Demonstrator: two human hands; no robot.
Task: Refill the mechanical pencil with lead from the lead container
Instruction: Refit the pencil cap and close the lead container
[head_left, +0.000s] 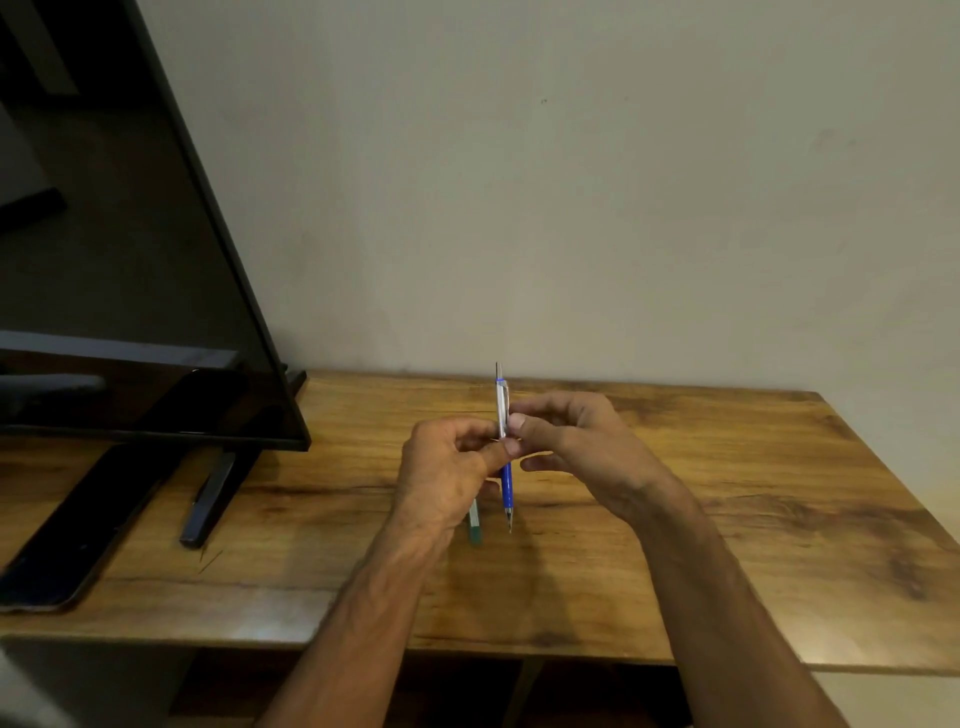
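While both hands crowd the barrel, watch these:
Left hand (451, 467): pinching the blue-and-silver mechanical pencil (504, 441); slack fingers drop it.
Right hand (574, 447): fingertips on pencil; grip unclear.
Green-capped lead container (474, 522): half hidden; may roll.

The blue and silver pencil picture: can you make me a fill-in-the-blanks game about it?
1. The blue and silver mechanical pencil points its tip ____.
2. The pencil is held by ____ hands, the left hand and the right hand.
3. The small green-ended lead container lies on the ____ table.

Missing words: down; two; wooden
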